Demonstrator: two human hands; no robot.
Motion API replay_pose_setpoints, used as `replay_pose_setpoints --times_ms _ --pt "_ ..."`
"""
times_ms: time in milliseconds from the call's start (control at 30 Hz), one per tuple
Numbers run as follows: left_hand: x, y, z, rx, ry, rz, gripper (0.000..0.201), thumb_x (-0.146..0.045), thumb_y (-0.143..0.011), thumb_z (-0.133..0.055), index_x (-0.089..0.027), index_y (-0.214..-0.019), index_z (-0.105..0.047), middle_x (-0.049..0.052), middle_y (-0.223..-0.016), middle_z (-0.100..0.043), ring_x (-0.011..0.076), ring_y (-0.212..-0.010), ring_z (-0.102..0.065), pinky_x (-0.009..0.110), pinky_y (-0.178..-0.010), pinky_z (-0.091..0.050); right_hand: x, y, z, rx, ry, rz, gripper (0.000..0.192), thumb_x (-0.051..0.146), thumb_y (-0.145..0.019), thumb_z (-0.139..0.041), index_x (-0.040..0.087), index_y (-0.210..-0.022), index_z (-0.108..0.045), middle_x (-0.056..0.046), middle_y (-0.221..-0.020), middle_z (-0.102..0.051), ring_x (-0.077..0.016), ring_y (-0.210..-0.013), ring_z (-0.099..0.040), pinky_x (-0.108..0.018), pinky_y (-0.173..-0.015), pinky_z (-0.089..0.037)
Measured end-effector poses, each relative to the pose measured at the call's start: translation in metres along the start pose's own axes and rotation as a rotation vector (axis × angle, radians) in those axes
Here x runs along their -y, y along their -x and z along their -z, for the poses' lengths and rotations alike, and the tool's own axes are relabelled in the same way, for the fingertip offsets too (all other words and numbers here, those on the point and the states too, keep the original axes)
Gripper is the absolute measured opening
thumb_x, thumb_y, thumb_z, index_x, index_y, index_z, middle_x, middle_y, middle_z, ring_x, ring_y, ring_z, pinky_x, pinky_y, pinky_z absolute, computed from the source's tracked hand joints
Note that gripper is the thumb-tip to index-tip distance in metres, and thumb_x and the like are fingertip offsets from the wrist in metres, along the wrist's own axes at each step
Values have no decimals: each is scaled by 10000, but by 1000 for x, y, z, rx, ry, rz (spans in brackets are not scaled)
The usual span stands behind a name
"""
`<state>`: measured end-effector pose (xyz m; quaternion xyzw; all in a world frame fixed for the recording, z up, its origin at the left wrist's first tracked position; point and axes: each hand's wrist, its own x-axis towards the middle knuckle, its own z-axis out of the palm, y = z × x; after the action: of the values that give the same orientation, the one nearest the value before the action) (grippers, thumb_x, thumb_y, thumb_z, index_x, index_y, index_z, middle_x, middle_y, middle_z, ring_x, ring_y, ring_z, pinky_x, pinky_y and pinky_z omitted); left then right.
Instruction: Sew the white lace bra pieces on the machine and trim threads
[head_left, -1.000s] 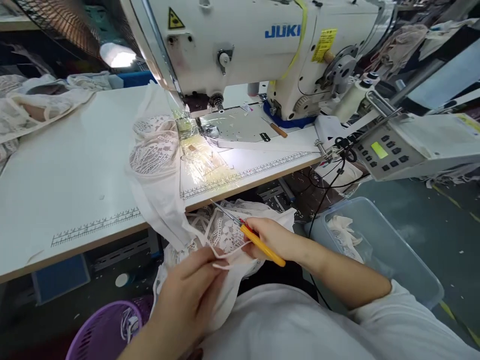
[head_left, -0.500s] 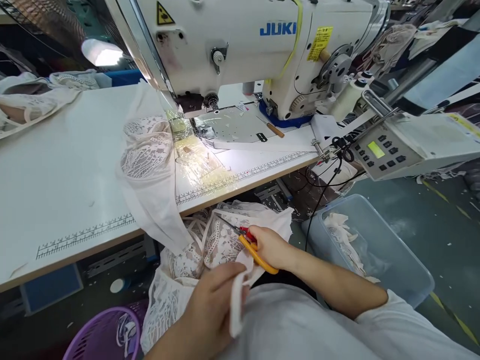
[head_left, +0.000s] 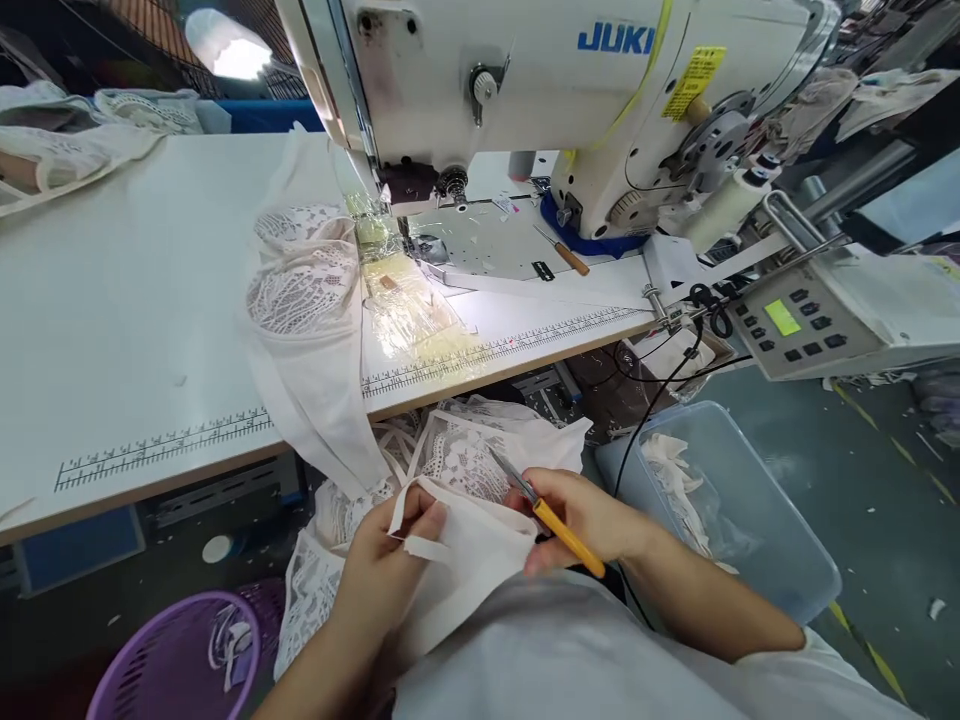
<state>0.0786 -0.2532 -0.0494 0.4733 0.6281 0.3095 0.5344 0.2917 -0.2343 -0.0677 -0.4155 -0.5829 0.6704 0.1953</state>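
Observation:
My left hand [head_left: 401,550] pinches the edge of a white lace bra [head_left: 480,540] over my lap, and a narrow white strip end sticks out past the thumb. My right hand [head_left: 574,515] is closed around orange-handled scissors [head_left: 559,525], their blades pointing up and left over the lace cup. The right fingers also touch the right side of the white fabric. Another white lace bra [head_left: 304,290] lies on the table left of the needle, its lower end hanging over the front edge.
A JUKI sewing machine [head_left: 480,100] stands on the white table [head_left: 150,300]. A wooden-handled awl [head_left: 570,258] lies on its bed, with a control panel [head_left: 795,315] at right. Below are a clear plastic bin [head_left: 787,510] and a purple basket [head_left: 180,640].
My left hand has shifted left and up with the fabric edge, spreading a white panel between my hands. My right hand has moved slightly right and down with the scissors. The view has shifted.

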Motion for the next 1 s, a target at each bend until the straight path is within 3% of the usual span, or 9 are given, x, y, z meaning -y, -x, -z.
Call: replay_pose_setpoints --times_ms 100,233,400,567,700,1000 --pt "2 -1 1 -16 -35 -30 263 -380 -762 -496 -199 -571 -504 -32 -541 -457 125 -534 -436 219 -494 -371 -1 -3 -7 -118 11 10 439 455 -575 -733 188 -658 -395 66 -606 -339 -75 -542 -283 -197 -476 -270" --pt "5 -2 0 -98 -18 -121 138 -334 -747 -542 -217 -675 -528 -24 -687 -552 139 -636 -515 225 -577 -423 -5 -5 -12 -150 46 68 363 382 -644 -673 188 -626 -366 55 -608 -337 -81 -552 -286 -207 -494 -274" --pt "9 -3 -3 -148 100 -147 111 -274 -719 -575 -226 -769 -488 -31 -709 -548 126 -638 -534 220 -570 -436 -1 2 2 -21 231 60 392 494 -672 -620 191 -646 -371 40 -624 -382 -94 -559 -320 -215 -500 -286" --pt "5 -1 -4 16 245 -54 169 -285 -719 -583 -223 -763 -432 -67 -602 -480 104 -540 -479 209 -483 -377 13 4 35 144 526 115 562 732 -623 -524 198 -677 -356 19 -676 -416 -107 -577 -334 -225 -510 -281" --pt "2 2 -3 159 184 -72 157 -281 -724 -560 -219 -830 -462 -60 -595 -512 130 -582 -506 241 -551 -400 27 -3 57 239 830 77 539 702 -659 -522 198 -617 -336 42 -605 -360 -101 -545 -289 -229 -512 -243" --pt "-1 2 -3 406 35 -67 234 -277 -711 -530 -214 -886 -388 -61 -594 -504 115 -489 -439 228 -470 -354 65 -14 50 395 1217 -26 444 615 -659 -595 178 -672 -514 13 -625 -500 -113 -533 -402 -215 -472 -245"
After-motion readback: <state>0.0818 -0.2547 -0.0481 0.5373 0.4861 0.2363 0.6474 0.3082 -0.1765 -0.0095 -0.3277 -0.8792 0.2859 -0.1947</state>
